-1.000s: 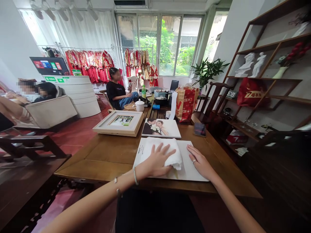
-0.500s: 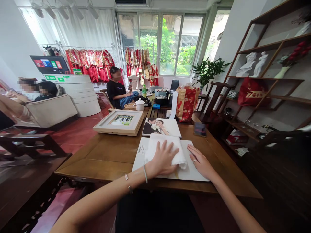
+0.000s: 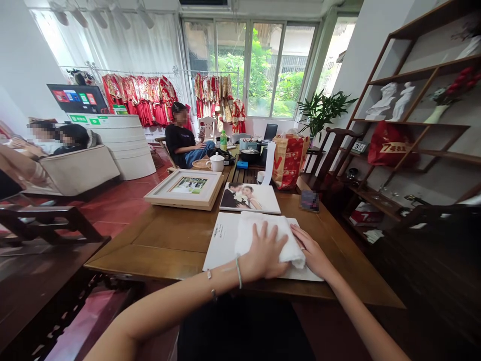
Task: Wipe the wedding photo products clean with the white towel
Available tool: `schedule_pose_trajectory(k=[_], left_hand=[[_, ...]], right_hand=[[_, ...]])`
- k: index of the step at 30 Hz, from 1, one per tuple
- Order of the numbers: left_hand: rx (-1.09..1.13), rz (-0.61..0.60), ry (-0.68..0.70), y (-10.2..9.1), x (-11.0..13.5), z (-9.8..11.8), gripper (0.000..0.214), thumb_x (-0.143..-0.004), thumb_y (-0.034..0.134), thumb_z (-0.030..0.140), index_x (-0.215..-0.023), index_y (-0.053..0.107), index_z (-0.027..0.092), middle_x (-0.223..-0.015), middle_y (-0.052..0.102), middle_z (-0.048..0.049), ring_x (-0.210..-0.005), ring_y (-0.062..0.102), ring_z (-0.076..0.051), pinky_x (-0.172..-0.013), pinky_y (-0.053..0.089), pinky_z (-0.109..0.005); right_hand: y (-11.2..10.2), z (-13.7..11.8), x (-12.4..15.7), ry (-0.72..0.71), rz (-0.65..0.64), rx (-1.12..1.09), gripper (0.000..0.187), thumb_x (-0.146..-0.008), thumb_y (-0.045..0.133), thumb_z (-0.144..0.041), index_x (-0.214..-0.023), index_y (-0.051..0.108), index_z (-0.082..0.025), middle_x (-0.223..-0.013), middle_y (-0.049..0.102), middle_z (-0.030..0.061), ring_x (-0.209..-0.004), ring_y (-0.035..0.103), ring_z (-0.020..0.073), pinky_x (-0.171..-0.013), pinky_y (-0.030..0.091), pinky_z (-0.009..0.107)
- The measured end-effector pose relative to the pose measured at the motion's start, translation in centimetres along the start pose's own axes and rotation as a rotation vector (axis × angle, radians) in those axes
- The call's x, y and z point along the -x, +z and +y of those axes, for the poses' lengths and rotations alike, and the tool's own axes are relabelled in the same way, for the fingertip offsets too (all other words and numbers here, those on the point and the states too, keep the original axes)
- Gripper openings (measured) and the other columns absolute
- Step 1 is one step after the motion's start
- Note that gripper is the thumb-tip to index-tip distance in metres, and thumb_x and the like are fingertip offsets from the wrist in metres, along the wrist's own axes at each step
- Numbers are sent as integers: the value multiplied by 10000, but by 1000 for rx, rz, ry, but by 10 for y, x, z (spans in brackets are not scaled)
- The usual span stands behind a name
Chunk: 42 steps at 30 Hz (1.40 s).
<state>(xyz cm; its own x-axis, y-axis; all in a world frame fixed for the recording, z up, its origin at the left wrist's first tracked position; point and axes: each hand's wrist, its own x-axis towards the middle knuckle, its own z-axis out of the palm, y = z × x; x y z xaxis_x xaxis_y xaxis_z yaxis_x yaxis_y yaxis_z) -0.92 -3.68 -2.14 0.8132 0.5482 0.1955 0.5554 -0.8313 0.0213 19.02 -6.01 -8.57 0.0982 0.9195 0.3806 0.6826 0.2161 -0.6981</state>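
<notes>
A folded white towel [image 3: 248, 243] lies on a flat white panel [image 3: 216, 250] with small dark print near its left edge. My left hand [image 3: 265, 250] presses on the towel with its fingers spread flat. At the panel's right side rests my right hand [image 3: 311, 253], fingers stretched out, a ring on one finger; the towel's edge touches or overlaps it. Behind the panel is a wedding photo print [image 3: 251, 197] showing a couple. To its left a pale wooden picture frame [image 3: 184, 188] with a small outdoor photo lies flat.
The brown wooden table [image 3: 158, 240] also bears a white lidded teapot [image 3: 216, 161], a red and tan paper bag [image 3: 291, 160] and a small dark card-like item [image 3: 308, 199]. A person [image 3: 184, 133] sits behind the table with a phone. Shelves [image 3: 409, 123] stand right.
My left hand has slid the towel to the right and slightly toward me across the panel, up against my right hand. My right hand stays at nearly the same place.
</notes>
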Motion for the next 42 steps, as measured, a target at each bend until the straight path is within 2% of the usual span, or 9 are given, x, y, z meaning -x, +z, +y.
schedule_pose_trajectory(k=[4, 7, 10, 20, 23, 29, 34, 38, 42], left_hand=[[-13, -15, -50, 7, -29, -11, 632, -810, 439, 552, -1346, 385, 222, -1399, 345, -146, -1274, 230, -444, -962, 183, -658], [-20, -32, -55, 6, -36, -13, 631, -816, 436, 542, -1346, 386, 205, -1393, 349, -154, -1268, 233, -452, -959, 183, -660], [-34, -27, -20, 4, -29, -6, 653, -808, 450, 535, -1355, 370, 187, -1411, 320, -164, -1278, 210, -453, -970, 162, -660], [21, -57, 106, -10, 29, 42, 743, -801, 433, 556, -1395, 277, 138, -1452, 228, -204, -1303, 121, -481, -985, 95, -673], [40, -42, 78, -8, 23, 42, 705, -816, 410, 556, -1386, 306, 154, -1443, 259, -192, -1299, 154, -472, -985, 105, -672], [-8, -5, -48, 2, -14, 32, 709, -802, 438, 573, -1367, 355, 152, -1428, 301, -189, -1293, 180, -465, -984, 117, -668], [-55, -25, -111, 4, -35, 28, 733, -801, 446, 576, -1380, 329, 141, -1431, 294, -200, -1286, 204, -465, -977, 132, -663], [-77, -25, -99, -1, -30, 31, 722, -789, 470, 554, -1353, 362, 116, -1413, 321, -206, -1283, 214, -467, -980, 147, -645], [-100, -61, -29, -13, -5, 43, 706, -773, 473, 540, -1267, 447, 36, -1354, 377, -257, -1245, 288, -472, -999, 132, -618]], right_hand=[[0, 1, 3, 15, -7, -16, 477, -776, 442, -229, -1242, 545, -228, -1370, 481, 63, -1301, 387, 234, -1110, 248, 466], [0, 1, 3, 54, 7, -41, 499, -754, 434, -208, -1240, 546, -209, -1370, 480, 73, -1295, 395, 237, -1110, 243, 456], [0, 0, 2, 76, 23, -116, 454, -775, 455, -254, -1215, 563, -224, -1362, 493, 61, -1294, 397, 241, -1100, 263, 448], [-2, 5, -11, 216, 80, -311, 390, -797, 454, -308, -1148, 600, -219, -1291, 564, 78, -1224, 484, 242, -1048, 343, 424], [-3, 4, -11, 226, 89, -323, 377, -800, 463, -342, -1124, 612, -221, -1268, 582, 84, -1198, 508, 264, -1029, 363, 436], [-5, 5, -7, 188, 98, -348, 463, -803, 463, -463, -1189, 553, -223, -1283, 566, 99, -1184, 515, 275, -1009, 386, 441], [-6, 7, -1, 139, 85, -356, 457, -851, 429, -431, -1248, 503, -217, -1315, 536, 112, -1198, 505, 256, -994, 403, 423], [-6, 6, 1, 115, 61, -250, 441, -851, 432, -387, -1259, 496, -230, -1299, 554, 92, -1190, 512, 253, -996, 400, 427], [-5, 6, -2, 87, 63, -131, 427, -811, 466, -343, -1217, 548, -244, -1291, 562, 77, -1196, 509, 255, -1024, 377, 441]])
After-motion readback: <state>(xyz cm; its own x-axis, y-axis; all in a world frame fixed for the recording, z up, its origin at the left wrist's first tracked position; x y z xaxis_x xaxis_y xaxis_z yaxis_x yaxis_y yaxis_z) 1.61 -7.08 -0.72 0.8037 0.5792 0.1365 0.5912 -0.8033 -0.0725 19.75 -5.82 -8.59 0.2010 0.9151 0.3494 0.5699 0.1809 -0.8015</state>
